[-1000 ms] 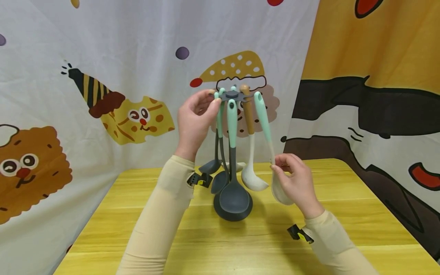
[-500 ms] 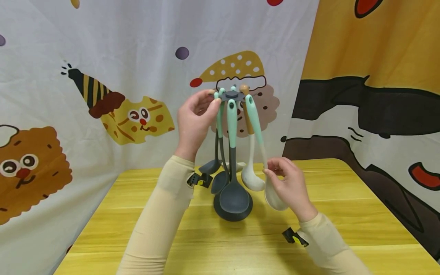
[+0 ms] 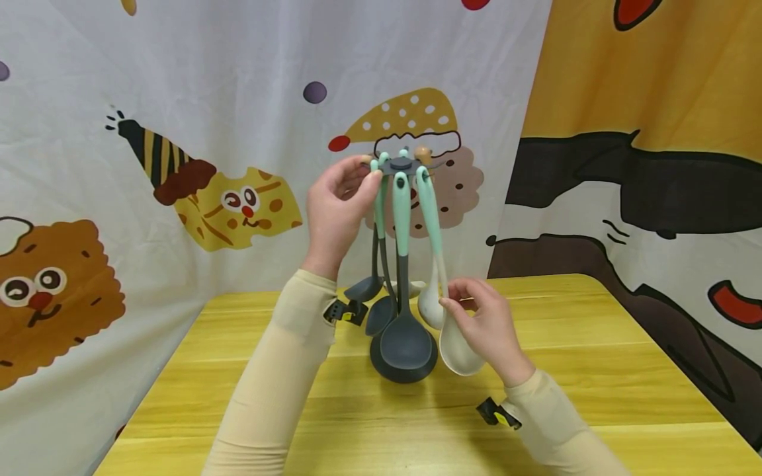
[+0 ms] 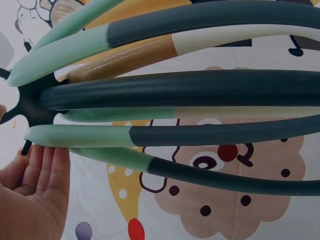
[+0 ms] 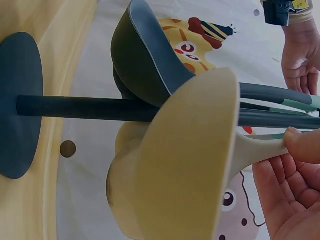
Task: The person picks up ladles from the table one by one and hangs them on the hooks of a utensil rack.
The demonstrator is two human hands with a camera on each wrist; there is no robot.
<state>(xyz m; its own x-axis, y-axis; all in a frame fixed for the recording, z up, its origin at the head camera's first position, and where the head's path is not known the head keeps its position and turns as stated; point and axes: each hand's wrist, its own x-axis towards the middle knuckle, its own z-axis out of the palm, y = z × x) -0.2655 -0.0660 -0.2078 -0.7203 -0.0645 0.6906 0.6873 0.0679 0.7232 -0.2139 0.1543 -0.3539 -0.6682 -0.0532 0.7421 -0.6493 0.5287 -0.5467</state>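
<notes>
A dark utensil rack point(image 3: 401, 164) stands upright on the table, with several utensils hanging from its hooks. My left hand point(image 3: 340, 208) pinches the rack's top at its left side, thumb in front, beside a mint-green handle. In my right hand point(image 3: 487, 330), thumb and fingers pinch the neck of a cream ladle point(image 3: 461, 350) with a mint-green handle. The hole at its handle top overlaps a front right hook of the rack. In the right wrist view, the cream bowl hides part of the rack's pole point(image 5: 85, 107). A grey ladle point(image 3: 406, 340) hangs just left of it.
Behind the cream ladle hangs a white speckled ladle point(image 3: 430, 305) with a wooden handle. More grey utensils, including a grey scoop point(image 3: 364, 289), hang at the left. The rack's round base point(image 5: 20, 140) rests on the wooden table point(image 3: 256, 370). A printed curtain point(image 3: 238, 86) hangs behind.
My right hand has moved left and slightly down with the cream ladle, bringing its handle top from beside the rack to the front right hook. My left hand has stayed in place.
</notes>
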